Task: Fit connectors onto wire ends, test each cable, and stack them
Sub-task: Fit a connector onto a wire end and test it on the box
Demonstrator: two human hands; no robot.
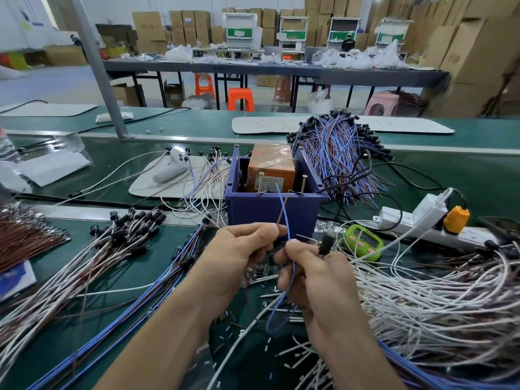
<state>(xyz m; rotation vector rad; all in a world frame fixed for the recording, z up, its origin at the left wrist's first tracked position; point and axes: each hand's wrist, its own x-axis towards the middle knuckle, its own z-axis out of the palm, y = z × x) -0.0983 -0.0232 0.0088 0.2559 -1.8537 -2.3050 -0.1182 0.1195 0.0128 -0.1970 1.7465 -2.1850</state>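
On the green bench [464, 175], before a purple box [270, 212]: left hand [242, 249] pinching a brown wire [278, 220]; right hand [312, 277] gripping a blue wire [287, 229] and black connector [325, 244].

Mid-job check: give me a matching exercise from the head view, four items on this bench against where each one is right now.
Items:
1. green digital timer
2. white handheld controller
3. thin blue wire
4. thin brown wire

Places:
A. pinched by the left hand
B. lying on the pale flat mat
C. on the green bench near the white power strip
D. pinched by the right hand

Pairs: 1-C, 2-B, 3-D, 4-A.
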